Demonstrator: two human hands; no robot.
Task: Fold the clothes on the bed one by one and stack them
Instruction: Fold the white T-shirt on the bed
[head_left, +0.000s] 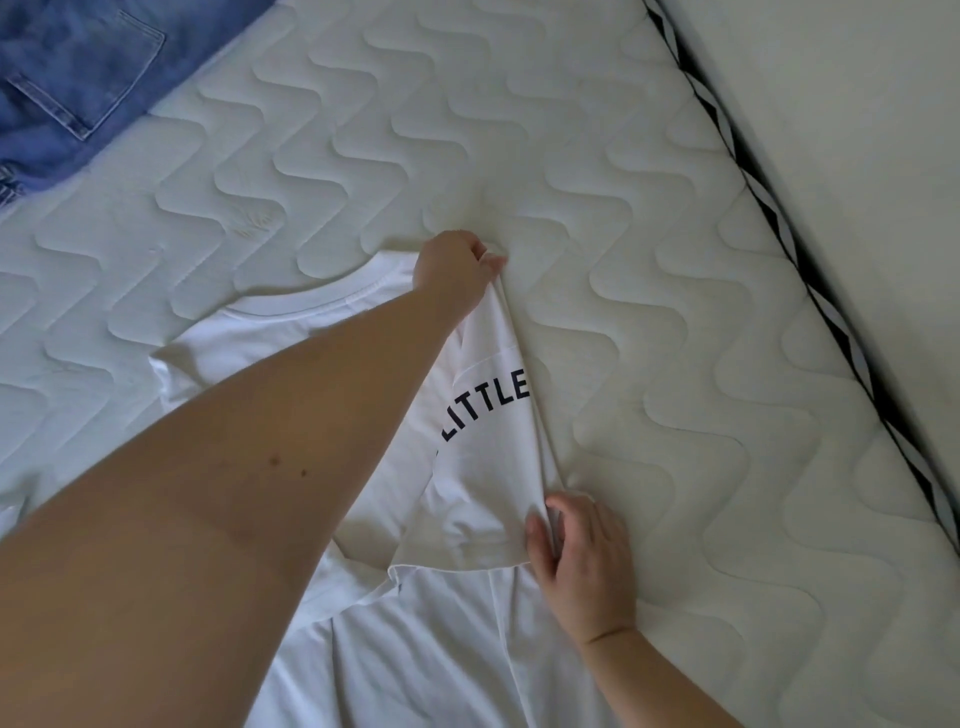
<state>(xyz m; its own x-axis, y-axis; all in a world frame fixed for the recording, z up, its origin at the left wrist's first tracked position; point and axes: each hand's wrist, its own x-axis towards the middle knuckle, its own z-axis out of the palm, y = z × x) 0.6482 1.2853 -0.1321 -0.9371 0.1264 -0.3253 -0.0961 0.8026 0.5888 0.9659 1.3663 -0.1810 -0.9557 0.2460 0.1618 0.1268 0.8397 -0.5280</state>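
Quilted mattress (649, 260) — both hands' fingers pinch the white T-shirt's (483, 467) folded edge.

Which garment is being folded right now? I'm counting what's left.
The white T-shirt printed LITTLE: the left hand pinches its shoulder and the right hand its edge. The jeans lie untouched at the far left.

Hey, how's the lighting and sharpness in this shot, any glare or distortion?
Head view: soft even light, no glare; the left hand and white T-shirt read sharp; wide-angle bending shows along the mattress edge; the near forearm looms large.
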